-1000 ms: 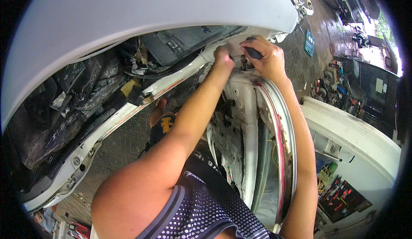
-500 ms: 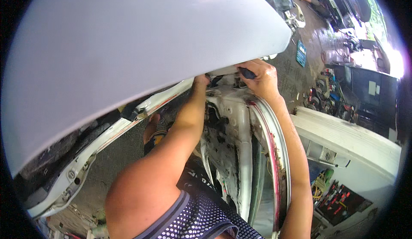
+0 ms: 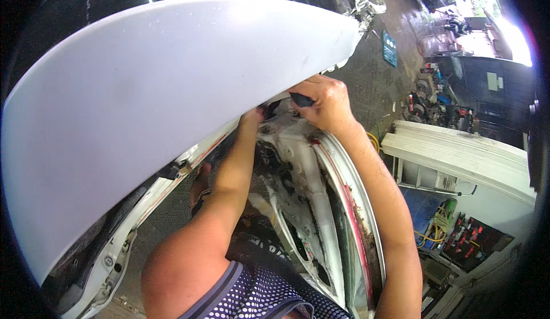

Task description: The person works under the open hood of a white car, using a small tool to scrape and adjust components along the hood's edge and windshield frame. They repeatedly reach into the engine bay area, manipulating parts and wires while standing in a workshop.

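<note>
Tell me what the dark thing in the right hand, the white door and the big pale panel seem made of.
Dark thing: perhaps plastic or rubber, dull black, partly hidden by the right hand.
White door: likely painted metal, with brownish, possibly rusty patches along its edge.
Pale panel: probably painted metal, smooth with soft sheen.

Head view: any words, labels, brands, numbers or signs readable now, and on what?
White lettering on the wearer's dark clothing: small, slanted, not quoted here.
Pale marks on the flat teal object: too small to read.
White sheets on the dark panel: any writing too small to read.
</note>
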Demonstrator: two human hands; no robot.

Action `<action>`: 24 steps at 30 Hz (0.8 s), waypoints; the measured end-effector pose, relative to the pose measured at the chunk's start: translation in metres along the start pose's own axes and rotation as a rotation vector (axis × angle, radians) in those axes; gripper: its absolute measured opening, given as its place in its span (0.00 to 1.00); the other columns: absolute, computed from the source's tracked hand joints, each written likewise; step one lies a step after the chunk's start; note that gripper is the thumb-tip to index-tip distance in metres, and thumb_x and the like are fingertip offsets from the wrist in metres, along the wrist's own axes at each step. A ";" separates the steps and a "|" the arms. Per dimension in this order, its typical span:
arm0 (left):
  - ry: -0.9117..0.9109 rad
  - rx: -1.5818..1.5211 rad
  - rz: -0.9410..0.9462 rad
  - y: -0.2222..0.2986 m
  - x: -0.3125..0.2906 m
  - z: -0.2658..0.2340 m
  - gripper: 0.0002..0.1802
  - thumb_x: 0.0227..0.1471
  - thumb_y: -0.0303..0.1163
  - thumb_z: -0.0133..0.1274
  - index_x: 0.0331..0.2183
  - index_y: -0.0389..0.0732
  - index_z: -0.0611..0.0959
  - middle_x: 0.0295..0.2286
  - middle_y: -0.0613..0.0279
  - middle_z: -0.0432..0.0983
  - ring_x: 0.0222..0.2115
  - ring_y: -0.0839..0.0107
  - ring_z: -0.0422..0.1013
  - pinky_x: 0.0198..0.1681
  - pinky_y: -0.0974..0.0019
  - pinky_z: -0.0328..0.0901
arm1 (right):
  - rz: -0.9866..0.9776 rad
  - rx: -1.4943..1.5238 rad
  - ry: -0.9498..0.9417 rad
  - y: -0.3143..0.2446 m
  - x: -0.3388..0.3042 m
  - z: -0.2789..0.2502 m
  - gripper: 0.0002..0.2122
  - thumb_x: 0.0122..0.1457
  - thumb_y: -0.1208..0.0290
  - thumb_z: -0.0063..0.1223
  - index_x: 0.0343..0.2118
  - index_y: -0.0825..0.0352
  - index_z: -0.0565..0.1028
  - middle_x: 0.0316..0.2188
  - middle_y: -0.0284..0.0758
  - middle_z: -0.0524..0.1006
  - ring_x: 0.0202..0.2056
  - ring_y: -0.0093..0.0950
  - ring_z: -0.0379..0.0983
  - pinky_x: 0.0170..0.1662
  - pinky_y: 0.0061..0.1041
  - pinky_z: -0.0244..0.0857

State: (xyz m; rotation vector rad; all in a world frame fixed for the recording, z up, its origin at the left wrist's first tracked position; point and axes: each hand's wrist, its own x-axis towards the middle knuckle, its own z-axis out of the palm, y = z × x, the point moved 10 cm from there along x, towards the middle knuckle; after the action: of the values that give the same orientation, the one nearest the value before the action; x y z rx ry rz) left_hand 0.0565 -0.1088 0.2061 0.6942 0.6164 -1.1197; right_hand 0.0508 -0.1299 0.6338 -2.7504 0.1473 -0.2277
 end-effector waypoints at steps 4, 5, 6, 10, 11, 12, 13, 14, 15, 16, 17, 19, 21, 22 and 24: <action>-0.091 0.027 -0.048 0.007 -0.049 0.033 0.21 0.62 0.36 0.42 0.52 0.38 0.76 0.48 0.55 0.77 0.45 0.58 0.76 0.51 0.52 0.71 | -0.015 0.008 -0.038 -0.002 0.005 0.010 0.11 0.44 0.73 0.62 0.34 0.56 0.81 0.32 0.32 0.78 0.34 0.37 0.79 0.36 0.35 0.74; -0.109 0.122 -0.001 0.009 -0.102 0.079 0.19 0.60 0.34 0.45 0.50 0.40 0.77 0.47 0.58 0.78 0.44 0.64 0.77 0.48 0.56 0.72 | 0.039 -0.005 -0.029 0.009 -0.007 0.004 0.12 0.44 0.73 0.63 0.34 0.56 0.81 0.32 0.32 0.78 0.34 0.37 0.79 0.36 0.35 0.74; -0.219 0.075 -0.008 0.013 -0.113 0.091 0.17 0.60 0.33 0.46 0.50 0.41 0.78 0.46 0.60 0.78 0.42 0.66 0.77 0.47 0.58 0.72 | 0.007 0.028 -0.026 0.001 -0.002 0.002 0.12 0.44 0.73 0.63 0.35 0.56 0.81 0.32 0.32 0.78 0.34 0.38 0.79 0.36 0.35 0.74; -0.100 0.315 -0.004 0.039 -0.155 0.093 0.18 0.62 0.37 0.46 0.51 0.43 0.77 0.47 0.61 0.76 0.47 0.66 0.74 0.46 0.51 0.73 | -0.083 0.039 -0.060 0.001 0.004 -0.003 0.12 0.45 0.70 0.66 0.36 0.55 0.83 0.33 0.32 0.79 0.32 0.37 0.79 0.34 0.33 0.74; -0.065 0.341 -0.034 0.039 -0.176 0.086 0.18 0.62 0.37 0.46 0.51 0.44 0.77 0.47 0.61 0.76 0.48 0.66 0.73 0.45 0.50 0.73 | -0.115 -0.007 -0.013 -0.008 -0.004 -0.015 0.10 0.47 0.68 0.67 0.34 0.56 0.83 0.32 0.32 0.79 0.31 0.37 0.78 0.33 0.32 0.74; -0.026 0.358 -0.044 0.046 -0.191 0.077 0.18 0.63 0.37 0.46 0.51 0.44 0.76 0.48 0.60 0.76 0.48 0.65 0.72 0.45 0.48 0.73 | -0.168 -0.049 0.036 -0.022 -0.003 -0.026 0.09 0.49 0.65 0.68 0.33 0.58 0.82 0.30 0.32 0.79 0.29 0.36 0.78 0.32 0.32 0.73; -0.087 0.266 -0.006 0.045 -0.193 0.073 0.17 0.62 0.37 0.48 0.52 0.46 0.76 0.49 0.60 0.74 0.49 0.64 0.71 0.45 0.46 0.72 | -0.132 -0.042 0.074 -0.022 0.001 -0.034 0.10 0.50 0.63 0.68 0.32 0.60 0.82 0.28 0.33 0.79 0.28 0.36 0.78 0.31 0.32 0.73; -0.109 0.305 0.045 0.051 -0.193 0.080 0.18 0.62 0.36 0.49 0.52 0.46 0.76 0.49 0.61 0.74 0.49 0.64 0.71 0.45 0.47 0.73 | -0.093 -0.034 0.112 -0.020 0.005 -0.042 0.11 0.50 0.60 0.69 0.31 0.61 0.82 0.26 0.33 0.79 0.26 0.36 0.78 0.30 0.31 0.72; -0.127 0.346 0.077 0.046 -0.200 0.088 0.18 0.62 0.36 0.50 0.52 0.46 0.76 0.49 0.61 0.74 0.49 0.64 0.71 0.45 0.47 0.73 | -0.033 -0.087 0.103 -0.019 0.006 -0.044 0.12 0.51 0.59 0.68 0.29 0.62 0.81 0.22 0.35 0.78 0.24 0.37 0.78 0.29 0.32 0.72; -0.149 0.386 0.116 0.045 -0.202 0.099 0.18 0.61 0.36 0.51 0.52 0.47 0.77 0.50 0.61 0.74 0.49 0.64 0.71 0.45 0.48 0.73 | -0.017 -0.099 0.055 -0.018 0.007 -0.037 0.12 0.52 0.60 0.68 0.28 0.64 0.81 0.22 0.37 0.78 0.25 0.38 0.77 0.29 0.33 0.71; -0.173 0.372 0.098 0.038 -0.203 0.111 0.17 0.61 0.36 0.53 0.51 0.46 0.78 0.49 0.62 0.74 0.49 0.64 0.71 0.45 0.51 0.72 | 0.001 -0.111 0.007 -0.015 0.006 -0.028 0.12 0.52 0.61 0.67 0.27 0.65 0.80 0.23 0.38 0.78 0.25 0.39 0.77 0.29 0.33 0.71; -0.198 0.732 0.248 0.037 -0.219 0.140 0.17 0.63 0.36 0.50 0.51 0.41 0.78 0.49 0.61 0.75 0.45 0.65 0.72 0.43 0.57 0.72 | 0.056 -0.158 -0.127 -0.008 -0.005 -0.018 0.13 0.54 0.59 0.65 0.28 0.66 0.80 0.23 0.41 0.78 0.26 0.42 0.77 0.30 0.35 0.70; -0.199 1.103 0.675 0.049 -0.215 0.145 0.17 0.64 0.35 0.49 0.52 0.41 0.78 0.45 0.62 0.78 0.38 0.67 0.74 0.36 0.59 0.70 | 0.163 -0.203 -0.121 0.001 -0.004 -0.023 0.12 0.55 0.57 0.63 0.30 0.62 0.81 0.24 0.41 0.80 0.27 0.41 0.78 0.32 0.37 0.72; -0.133 0.992 0.594 0.044 -0.193 0.116 0.17 0.64 0.35 0.49 0.52 0.41 0.78 0.45 0.62 0.78 0.38 0.67 0.75 0.35 0.60 0.70 | 0.209 -0.221 -0.119 0.003 0.000 -0.024 0.12 0.55 0.56 0.62 0.31 0.61 0.81 0.24 0.41 0.80 0.28 0.41 0.79 0.33 0.38 0.72; -0.004 0.774 0.433 0.042 -0.163 0.060 0.16 0.63 0.34 0.50 0.52 0.42 0.78 0.45 0.62 0.79 0.38 0.68 0.75 0.35 0.60 0.69 | 0.411 -0.234 -0.141 0.014 0.002 -0.022 0.18 0.54 0.48 0.61 0.32 0.61 0.82 0.24 0.42 0.81 0.30 0.42 0.80 0.35 0.39 0.72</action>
State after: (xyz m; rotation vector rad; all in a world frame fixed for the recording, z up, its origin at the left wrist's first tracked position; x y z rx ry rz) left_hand 0.0502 -0.0469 0.3738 1.4109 -0.0114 -0.9310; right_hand 0.0477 -0.1515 0.6491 -2.8700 0.7314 0.1005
